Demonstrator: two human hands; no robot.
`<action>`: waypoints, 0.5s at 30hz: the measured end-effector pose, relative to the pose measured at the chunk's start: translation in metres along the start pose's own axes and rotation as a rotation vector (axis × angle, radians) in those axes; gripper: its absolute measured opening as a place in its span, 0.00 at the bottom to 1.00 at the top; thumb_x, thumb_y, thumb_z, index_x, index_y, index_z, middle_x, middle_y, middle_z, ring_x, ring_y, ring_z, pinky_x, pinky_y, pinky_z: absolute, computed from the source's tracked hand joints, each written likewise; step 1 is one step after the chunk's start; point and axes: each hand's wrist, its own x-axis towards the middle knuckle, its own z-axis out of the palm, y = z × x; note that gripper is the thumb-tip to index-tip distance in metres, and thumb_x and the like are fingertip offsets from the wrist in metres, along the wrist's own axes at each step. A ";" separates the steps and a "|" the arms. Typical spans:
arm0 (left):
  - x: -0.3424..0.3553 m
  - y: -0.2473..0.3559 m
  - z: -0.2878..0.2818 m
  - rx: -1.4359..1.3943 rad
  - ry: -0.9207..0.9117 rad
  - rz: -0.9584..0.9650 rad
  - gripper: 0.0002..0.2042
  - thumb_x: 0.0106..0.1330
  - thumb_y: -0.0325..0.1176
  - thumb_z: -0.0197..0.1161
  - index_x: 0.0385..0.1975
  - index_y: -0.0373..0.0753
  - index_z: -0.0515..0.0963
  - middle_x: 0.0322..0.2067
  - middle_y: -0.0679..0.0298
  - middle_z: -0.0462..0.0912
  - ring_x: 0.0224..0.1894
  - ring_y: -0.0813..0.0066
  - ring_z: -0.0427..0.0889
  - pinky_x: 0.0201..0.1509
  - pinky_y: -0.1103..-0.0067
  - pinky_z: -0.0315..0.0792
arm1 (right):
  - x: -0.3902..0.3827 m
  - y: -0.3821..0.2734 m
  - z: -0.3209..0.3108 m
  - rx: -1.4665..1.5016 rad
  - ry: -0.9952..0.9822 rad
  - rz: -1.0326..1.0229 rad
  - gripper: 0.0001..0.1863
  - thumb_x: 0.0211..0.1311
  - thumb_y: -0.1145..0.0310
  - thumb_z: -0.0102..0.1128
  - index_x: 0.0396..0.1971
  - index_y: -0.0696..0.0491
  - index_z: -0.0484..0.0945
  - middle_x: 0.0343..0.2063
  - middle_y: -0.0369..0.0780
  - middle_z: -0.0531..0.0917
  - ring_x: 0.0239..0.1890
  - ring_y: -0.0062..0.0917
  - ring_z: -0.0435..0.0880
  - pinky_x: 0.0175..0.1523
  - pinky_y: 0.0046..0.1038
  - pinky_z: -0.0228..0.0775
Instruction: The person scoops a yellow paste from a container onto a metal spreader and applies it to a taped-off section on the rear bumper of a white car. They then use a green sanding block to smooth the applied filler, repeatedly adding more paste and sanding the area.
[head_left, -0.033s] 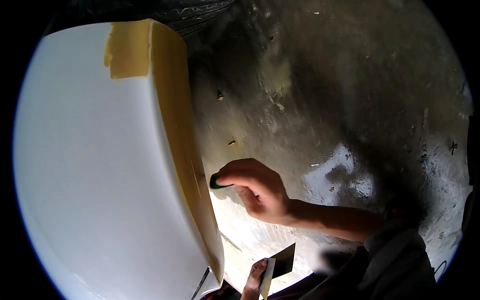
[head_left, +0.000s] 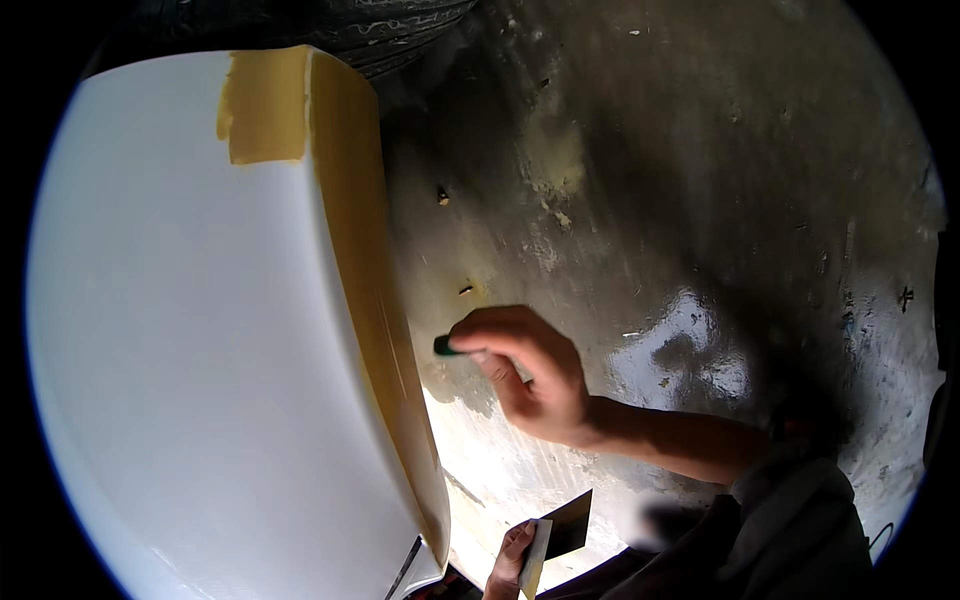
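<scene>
A large white curved panel [head_left: 200, 300] fills the left side, with yellow-tan filler spread along its right flank [head_left: 350, 230] and in a squarish patch [head_left: 265, 105] at the far end. Just right of that flank, apart from it, my right hand [head_left: 530, 375] pinches a small dark green spreader [head_left: 446, 346] between thumb and fingers. Near the lower edge my left hand [head_left: 512, 555] grips a pale, narrow slab [head_left: 537, 555]. A dark flat plate [head_left: 570, 525] with a yellowish smear juts out beside that slab; how the two join is hidden.
Stained concrete floor [head_left: 650, 180] with wet, shiny spots and small bits of debris [head_left: 443, 196] spreads to the right. Black plastic-like sheeting [head_left: 400, 35] lies beyond the panel's far end. Dark clothing [head_left: 790, 530] shows at lower right.
My right hand has moved slightly right, drawing the green spreader farther from the panel's flank. My left hand keeps its hold. The view has shifted a little.
</scene>
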 end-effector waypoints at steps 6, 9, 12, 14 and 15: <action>0.005 0.006 0.009 -0.065 -0.020 -0.007 0.10 0.65 0.36 0.56 0.37 0.35 0.77 0.26 0.70 0.79 0.26 0.87 0.74 0.31 0.90 0.66 | 0.093 0.008 -0.010 0.002 0.188 0.142 0.12 0.59 0.78 0.54 0.43 0.55 0.72 0.32 0.42 0.80 0.32 0.23 0.80 0.33 0.22 0.70; 0.003 0.011 0.012 -0.049 -0.026 -0.019 0.10 0.65 0.36 0.56 0.37 0.35 0.77 0.26 0.70 0.79 0.25 0.88 0.74 0.30 0.90 0.66 | 0.131 0.008 -0.004 0.028 0.207 0.086 0.11 0.58 0.78 0.54 0.42 0.55 0.73 0.32 0.42 0.80 0.30 0.25 0.79 0.33 0.23 0.69; 0.002 0.016 0.013 -0.041 -0.067 -0.018 0.10 0.65 0.36 0.56 0.37 0.35 0.77 0.26 0.71 0.79 0.25 0.88 0.74 0.29 0.91 0.66 | 0.152 -0.006 -0.005 -0.025 0.171 0.069 0.09 0.56 0.79 0.53 0.39 0.56 0.74 0.32 0.42 0.80 0.29 0.27 0.78 0.33 0.25 0.68; 0.003 0.014 0.010 -0.038 -0.062 -0.011 0.11 0.65 0.37 0.56 0.38 0.36 0.76 0.26 0.71 0.79 0.25 0.89 0.74 0.29 0.91 0.66 | 0.159 -0.013 -0.004 -0.092 0.118 0.099 0.10 0.56 0.80 0.53 0.38 0.56 0.74 0.32 0.42 0.80 0.30 0.29 0.78 0.33 0.26 0.68; 0.005 0.015 0.011 -0.030 -0.059 -0.012 0.11 0.65 0.37 0.56 0.38 0.36 0.76 0.25 0.71 0.79 0.25 0.89 0.74 0.29 0.91 0.66 | 0.160 -0.010 -0.003 -0.095 0.140 0.061 0.10 0.55 0.80 0.53 0.38 0.56 0.74 0.32 0.43 0.80 0.29 0.30 0.78 0.33 0.26 0.68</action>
